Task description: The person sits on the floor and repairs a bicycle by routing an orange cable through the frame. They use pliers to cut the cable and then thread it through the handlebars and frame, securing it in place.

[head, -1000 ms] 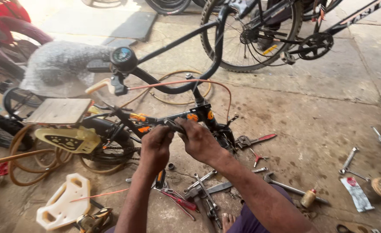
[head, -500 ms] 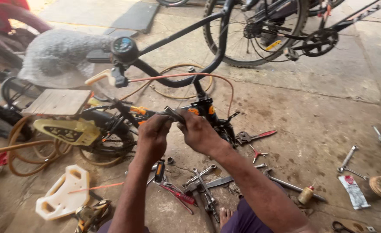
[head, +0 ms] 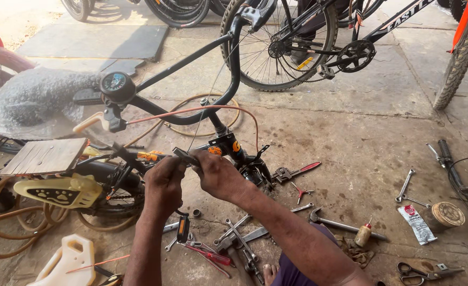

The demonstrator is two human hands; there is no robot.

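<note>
**Right, slip and snag risks at the pedal**

Both hands are closed on the same part. My left hand (head: 164, 182) is curled tight with its fingers (head: 171, 165) wrapped on the near end of a small grey bike pedal (head: 185, 155). My right hand (head: 219, 176) is closed over the other end, thumb side pinching; I can't tell exactly what it grips under the palm. The pedal sits in the air just in front of the black bike frame (head: 234, 151), which lies on its side on the concrete floor (head: 361, 153).

What I think could go wrong:

- Grip slip. The pedal is small and looks greasy. If one hand lets go under torque, knuckles go into the frame or the bracket beside it.
- Cable snag. The orange brake cable (head: 202, 109) loops right above my hands. A jerk upward could catch it and tug the handlebar (head: 191, 114).
- Dropped part. The floor below is littered: red-handled pliers (head: 205, 255), a hammer (head: 340, 223), spanners (head: 406, 185) further right. A small piece falling there gets lost among them.
- Bike shift. The frame rests loose, no stand visible. A hard push may roll it toward the wooden rear carrier (head: 43, 156).
- My bare foot (head: 268, 273) is right beside the tools; anything dropped lands near it.
</note>
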